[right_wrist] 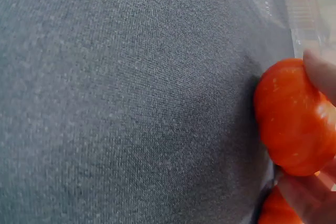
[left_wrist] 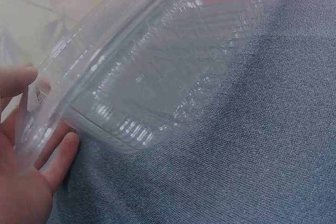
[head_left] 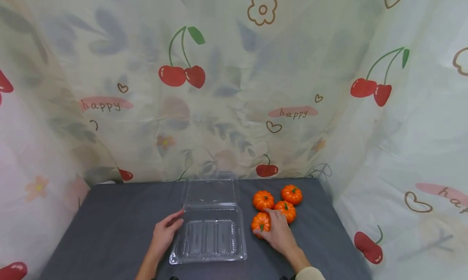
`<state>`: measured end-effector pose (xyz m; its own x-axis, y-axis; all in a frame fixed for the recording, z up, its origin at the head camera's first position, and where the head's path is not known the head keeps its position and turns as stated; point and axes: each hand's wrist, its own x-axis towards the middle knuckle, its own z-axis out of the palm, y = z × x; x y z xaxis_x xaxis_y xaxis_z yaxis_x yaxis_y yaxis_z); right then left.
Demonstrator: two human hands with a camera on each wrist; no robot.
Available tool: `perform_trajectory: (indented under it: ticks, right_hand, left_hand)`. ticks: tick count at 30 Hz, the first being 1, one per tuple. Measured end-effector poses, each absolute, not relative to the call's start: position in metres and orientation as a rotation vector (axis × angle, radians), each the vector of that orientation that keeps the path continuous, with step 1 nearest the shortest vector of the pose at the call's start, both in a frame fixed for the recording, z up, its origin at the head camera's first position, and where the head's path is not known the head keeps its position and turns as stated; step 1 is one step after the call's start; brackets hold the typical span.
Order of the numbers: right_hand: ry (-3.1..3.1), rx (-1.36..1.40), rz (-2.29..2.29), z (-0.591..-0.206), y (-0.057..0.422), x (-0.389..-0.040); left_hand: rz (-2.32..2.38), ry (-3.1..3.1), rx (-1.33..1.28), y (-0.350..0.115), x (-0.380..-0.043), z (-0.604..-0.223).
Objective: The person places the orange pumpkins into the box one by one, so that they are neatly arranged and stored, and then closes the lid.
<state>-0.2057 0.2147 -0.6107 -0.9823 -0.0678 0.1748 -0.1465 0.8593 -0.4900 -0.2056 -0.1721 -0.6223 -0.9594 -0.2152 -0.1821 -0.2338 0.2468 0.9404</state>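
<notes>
The work looks barely begun: the clear container [head_left: 241, 231] sits at lower centre of the head view with its lid [head_left: 210, 192] folded back, and no pumpkin shows inside it. All four pumpkins are outside, right of centre. The front pumpkin [head_left: 260, 222] is in the right hand [head_left: 280, 236], whose thumb and fingers are clamped on its sides; whether it is lifted off the dark cloth [head_left: 109, 227] I cannot tell. It is near the container's right rim but apart from it.

Left to handle, by the look of things, are three more: the upper-left pumpkin [head_left: 263, 199], the far pumpkin [head_left: 292, 194] at the upper right of the cluster and the middle pumpkin [head_left: 288, 213] just beside the right fingers.

The left hand [head_left: 163, 236] is at the container's left edge, its thumb and fingers pinching the plastic rim — the left wrist view shows the rim passing between them. How firmly they press does not show.

What stands in the way is slight: the raised rim between the held pumpkin and the container's inside, and close neighbours crowding the right fingers. The lid lies towards the printed curtain [head_left: 226, 44] — behind the container, off the short way across.
</notes>
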Motion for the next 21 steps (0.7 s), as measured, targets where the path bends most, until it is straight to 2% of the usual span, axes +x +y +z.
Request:
perform_trajectory:
  ticks: [8, 15, 21]
  right_hand:
    - [-2.958, 0.159, 0.904, -0.617, 0.211, -0.207]
    - [-3.006, 0.229, 0.922, -0.616, 0.208, -0.205]
    - [-3.049, 0.355, 0.936, -0.614, 0.210, -0.203]
  left_hand:
    - [2.003, 2.266, -0.524, -0.175, -0.207, -0.632]
    - [2.428, 1.859, -0.343, -0.176, -0.201, -0.641]
    - [2.496, 1.756, -0.301, -0.177, -0.201, -0.641]
